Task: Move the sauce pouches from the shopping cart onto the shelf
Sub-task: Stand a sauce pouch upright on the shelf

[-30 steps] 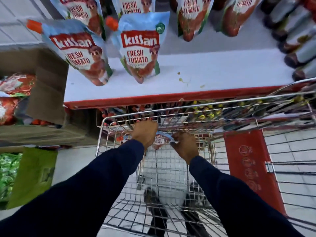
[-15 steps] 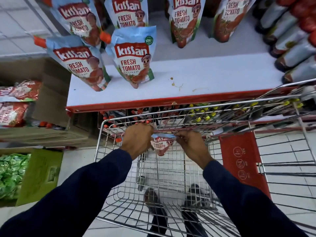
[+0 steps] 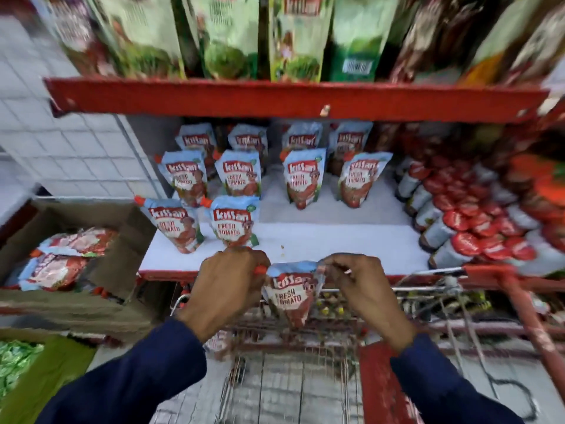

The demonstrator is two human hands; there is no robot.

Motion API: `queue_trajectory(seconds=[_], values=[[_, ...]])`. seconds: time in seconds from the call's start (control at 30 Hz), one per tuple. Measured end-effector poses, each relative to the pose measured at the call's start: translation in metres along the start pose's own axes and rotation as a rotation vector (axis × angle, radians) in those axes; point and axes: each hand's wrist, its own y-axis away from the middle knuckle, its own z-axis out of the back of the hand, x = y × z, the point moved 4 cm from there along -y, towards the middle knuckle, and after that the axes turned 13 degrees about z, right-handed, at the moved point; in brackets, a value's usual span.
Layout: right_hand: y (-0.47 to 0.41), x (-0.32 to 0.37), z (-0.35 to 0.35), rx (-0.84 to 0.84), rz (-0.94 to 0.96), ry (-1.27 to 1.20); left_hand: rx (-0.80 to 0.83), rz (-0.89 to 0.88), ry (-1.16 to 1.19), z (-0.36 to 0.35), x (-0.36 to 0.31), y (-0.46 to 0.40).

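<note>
A blue and red tomato sauce pouch point(image 3: 292, 296) hangs upright between my hands, just in front of the white shelf's red front edge point(image 3: 305, 275). My left hand point(image 3: 227, 287) grips its top left corner by the orange spout. My right hand point(image 3: 360, 289) pinches its top right corner. Several matching pouches point(image 3: 234, 223) stand in rows on the white shelf point(image 3: 336, 240). The wire shopping cart point(image 3: 293, 387) is below my arms; another pouch point(image 3: 218, 342) shows low in it, partly hidden by my left sleeve.
Red-capped sauce bottles point(image 3: 467, 228) fill the shelf's right side. A red upper shelf edge point(image 3: 293, 97) runs overhead with green packets above. A cardboard box point(image 3: 76, 258) with more pouches sits at left. A green box point(image 3: 36, 371) is at bottom left. The cart's red seat flap point(image 3: 382, 390) is at right.
Both hands have lifted the pouch up out of the cart to the level of the shelf's front edge. The view has tilted upward, showing the upper shelf.
</note>
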Motion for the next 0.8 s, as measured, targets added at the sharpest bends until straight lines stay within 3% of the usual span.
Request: queue_trajectory(seconds=[0.2, 0.4, 0.53, 0.8], values=[[-0.049, 0.003, 0.055, -0.099, 0.082, 0.073, -0.109, 0.017, 0.016, 0.044, -0.039, -0.048], [-0.089, -0.021, 0.063, -0.17, 0.063, 0.106, -0.171, 0.064, 0.05, 0.041, -0.054, -0.105], [-0.104, -0.04, 0.054, -0.17, 0.038, 0.15, -0.144, 0.056, -0.088, 0.027, -0.062, -0.132], [-0.114, -0.062, 0.038, -0.138, -0.016, 0.151, -0.051, 0.094, -0.043, 0.003, -0.058, -0.146]])
